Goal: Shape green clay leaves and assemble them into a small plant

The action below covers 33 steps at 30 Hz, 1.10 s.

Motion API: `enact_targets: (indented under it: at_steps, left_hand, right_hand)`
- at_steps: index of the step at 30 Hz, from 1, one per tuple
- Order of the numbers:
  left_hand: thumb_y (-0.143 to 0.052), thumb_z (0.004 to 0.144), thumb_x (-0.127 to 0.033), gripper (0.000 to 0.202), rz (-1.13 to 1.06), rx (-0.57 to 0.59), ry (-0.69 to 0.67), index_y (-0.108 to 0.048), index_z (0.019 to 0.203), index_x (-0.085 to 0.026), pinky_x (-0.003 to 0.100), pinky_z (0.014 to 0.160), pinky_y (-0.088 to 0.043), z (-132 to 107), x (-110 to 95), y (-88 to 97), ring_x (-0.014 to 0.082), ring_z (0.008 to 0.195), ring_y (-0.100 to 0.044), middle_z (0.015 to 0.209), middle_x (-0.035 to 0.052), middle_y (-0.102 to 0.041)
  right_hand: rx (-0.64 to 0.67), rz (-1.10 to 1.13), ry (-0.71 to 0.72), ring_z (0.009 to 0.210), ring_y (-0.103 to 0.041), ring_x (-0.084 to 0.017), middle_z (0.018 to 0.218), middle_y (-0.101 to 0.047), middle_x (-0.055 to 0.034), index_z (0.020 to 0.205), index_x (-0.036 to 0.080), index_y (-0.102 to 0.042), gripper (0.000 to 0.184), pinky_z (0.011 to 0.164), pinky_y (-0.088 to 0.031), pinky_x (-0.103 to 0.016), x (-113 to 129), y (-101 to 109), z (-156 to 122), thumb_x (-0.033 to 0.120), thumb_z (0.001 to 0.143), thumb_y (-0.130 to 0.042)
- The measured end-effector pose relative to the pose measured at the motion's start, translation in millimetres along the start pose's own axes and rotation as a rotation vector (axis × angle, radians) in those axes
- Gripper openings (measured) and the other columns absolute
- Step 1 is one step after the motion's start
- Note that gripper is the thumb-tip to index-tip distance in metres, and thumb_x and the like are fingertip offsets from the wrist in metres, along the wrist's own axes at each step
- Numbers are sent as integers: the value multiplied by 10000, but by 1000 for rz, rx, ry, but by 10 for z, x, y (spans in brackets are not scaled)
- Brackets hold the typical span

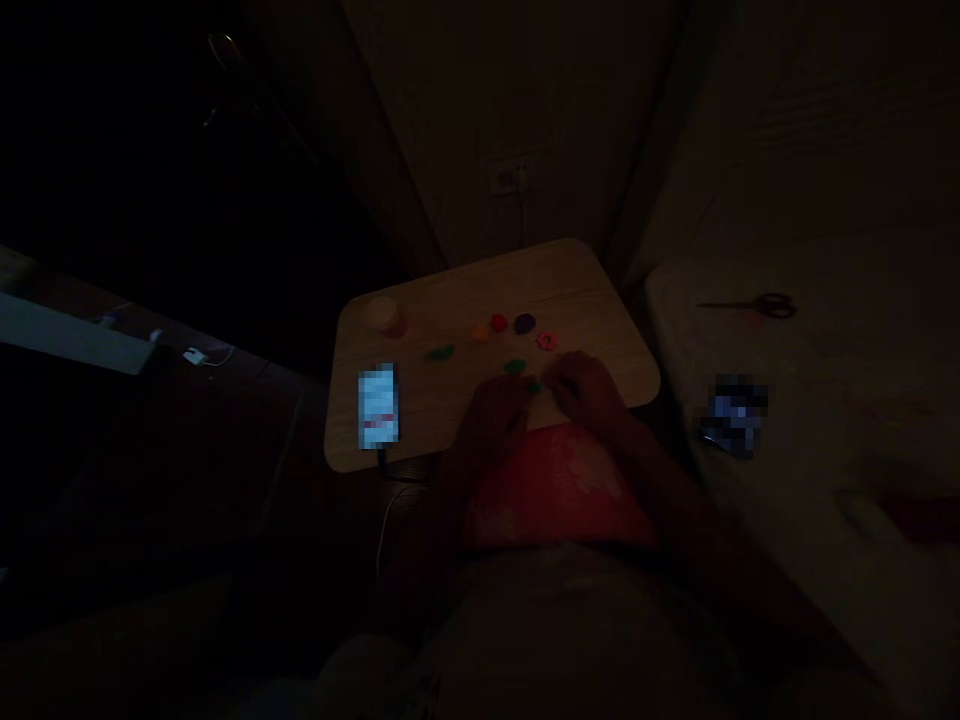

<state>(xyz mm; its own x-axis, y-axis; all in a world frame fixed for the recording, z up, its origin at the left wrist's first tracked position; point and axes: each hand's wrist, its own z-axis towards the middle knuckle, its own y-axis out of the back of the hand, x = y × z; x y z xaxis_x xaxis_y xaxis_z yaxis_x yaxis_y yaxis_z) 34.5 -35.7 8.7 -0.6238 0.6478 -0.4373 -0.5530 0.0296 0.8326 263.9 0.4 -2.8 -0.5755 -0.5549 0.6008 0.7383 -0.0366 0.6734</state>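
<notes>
The room is very dark. Both hands rest at the near edge of a small wooden table. My left hand and my right hand meet around a small green clay piece, fingers curled in a pinch. Farther back lie more clay bits: another green piece, a green strip, an orange lump, a red ball, a purple lump and a pink flower shape.
A lit phone lies at the table's left side, a small pale tub behind it. Scissors and a dark object lie on the bed to the right. A wall socket is behind the table.
</notes>
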Motion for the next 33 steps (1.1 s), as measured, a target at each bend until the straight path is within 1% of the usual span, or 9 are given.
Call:
enact_targets:
  at_steps: [3,7,12,19,26,33]
  left_hand:
    - [-594,957,-149,429,0,5,6,-640,1378,-216,535,1209,-440,2,-1,6,277,1406,-565,1479,90,-657]
    - [-605,953,-143,455,4,19,6,-634,1400,-221,529,1218,-432,-3,-2,7,275,1419,-547,1496,89,-641]
    - [-608,948,-127,426,7,-3,-10,-678,1356,-223,522,1202,-448,-3,3,-4,268,1412,-546,1476,90,-654]
    - [-607,961,-151,404,22,-1,-10,-691,1347,-231,548,1185,-461,-5,31,-11,282,1399,-562,1474,95,-652]
    - [-596,967,-149,400,35,11,-5,-688,1348,-228,542,1189,-457,-5,16,-4,281,1406,-557,1481,97,-646]
    - [-602,962,-141,398,40,-10,-25,-680,1347,-206,521,1189,-456,0,7,-2,275,1400,-562,1469,105,-654]
  right_hand:
    - [-6,18,-2,905,-627,-280,937,-740,-121,886,195,-716,157,845,-463,-420,-6,-1,7,176,943,-571]
    - [32,-59,2,917,-627,-289,928,-732,-129,872,191,-729,156,839,-453,-423,18,-12,17,163,929,-586]
    - [28,-91,-3,916,-624,-287,921,-727,-129,872,186,-732,146,841,-454,-417,33,-29,16,152,919,-598]
    - [-5,-22,0,922,-630,-279,935,-742,-117,894,196,-730,157,856,-466,-411,7,-38,18,156,938,-585]
    - [28,-125,-16,927,-632,-298,926,-735,-133,875,186,-737,143,826,-450,-419,51,-36,33,130,898,-607]
    - [-11,-20,-7,927,-633,-283,933,-735,-122,889,190,-727,151,860,-469,-416,-2,-44,25,152,920,-584]
